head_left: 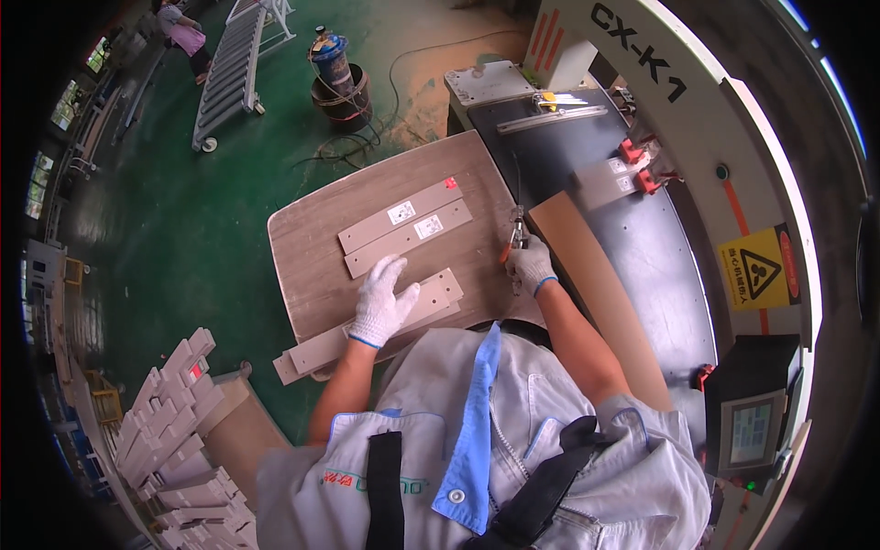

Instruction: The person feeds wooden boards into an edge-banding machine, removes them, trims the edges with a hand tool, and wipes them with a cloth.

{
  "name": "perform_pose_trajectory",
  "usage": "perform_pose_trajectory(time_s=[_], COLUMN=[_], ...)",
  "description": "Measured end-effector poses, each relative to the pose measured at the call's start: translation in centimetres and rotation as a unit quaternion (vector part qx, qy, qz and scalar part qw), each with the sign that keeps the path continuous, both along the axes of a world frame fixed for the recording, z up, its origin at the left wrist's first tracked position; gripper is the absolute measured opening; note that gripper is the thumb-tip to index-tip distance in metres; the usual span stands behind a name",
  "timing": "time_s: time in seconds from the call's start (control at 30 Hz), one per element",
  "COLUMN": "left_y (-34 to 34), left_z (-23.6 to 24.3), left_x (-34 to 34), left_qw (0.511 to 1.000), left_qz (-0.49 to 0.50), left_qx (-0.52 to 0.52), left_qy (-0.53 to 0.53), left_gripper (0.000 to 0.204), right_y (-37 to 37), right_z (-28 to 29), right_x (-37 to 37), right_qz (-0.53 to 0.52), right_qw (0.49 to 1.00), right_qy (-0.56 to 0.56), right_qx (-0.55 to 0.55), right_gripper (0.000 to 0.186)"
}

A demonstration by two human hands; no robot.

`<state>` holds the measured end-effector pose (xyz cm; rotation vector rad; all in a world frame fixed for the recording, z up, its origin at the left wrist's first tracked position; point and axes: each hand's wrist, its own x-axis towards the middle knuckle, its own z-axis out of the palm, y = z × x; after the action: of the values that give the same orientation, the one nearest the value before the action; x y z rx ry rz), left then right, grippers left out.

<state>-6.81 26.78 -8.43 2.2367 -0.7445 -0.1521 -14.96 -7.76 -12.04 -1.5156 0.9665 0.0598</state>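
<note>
My left hand, in a white knit glove, lies flat with fingers spread on a long narrow wooden strip that rests on a stack of large wood-grain panels. My right hand, also gloved, is closed around a pair of orange-handled pliers at the panels' right edge, the tool's tip pointing away from me. Two more narrow strips with white labels lie side by side farther out on the panel.
A dark machine table with red clamps runs along the right, with a tan board lying on it. Stacked strips pile at lower left. A blue-topped canister, a roller conveyor and another person stand on the green floor.
</note>
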Motion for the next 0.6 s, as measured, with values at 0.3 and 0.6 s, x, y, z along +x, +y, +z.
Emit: perform_pose_trajectory(time_s=[0.3, 0.6], left_y=[-6.5, -7.3], left_z=[-4.6, -5.5], left_x=[14.3, 14.5], left_qw=[0.933, 0.946], left_qz=[-0.073, -0.07], left_qx=[0.348, 0.315], left_qy=[-0.06, -0.03], left_gripper=[0.124, 0.133], right_y=[-6.4, -0.2], right_z=[3.9, 7.9], right_x=[-11.1, -12.7], right_qz=[0.094, 0.267], right_qw=[0.993, 0.914], right_qy=[0.032, 0.197], right_qx=[-0.059, -0.233], right_gripper=[0.046, 0.069])
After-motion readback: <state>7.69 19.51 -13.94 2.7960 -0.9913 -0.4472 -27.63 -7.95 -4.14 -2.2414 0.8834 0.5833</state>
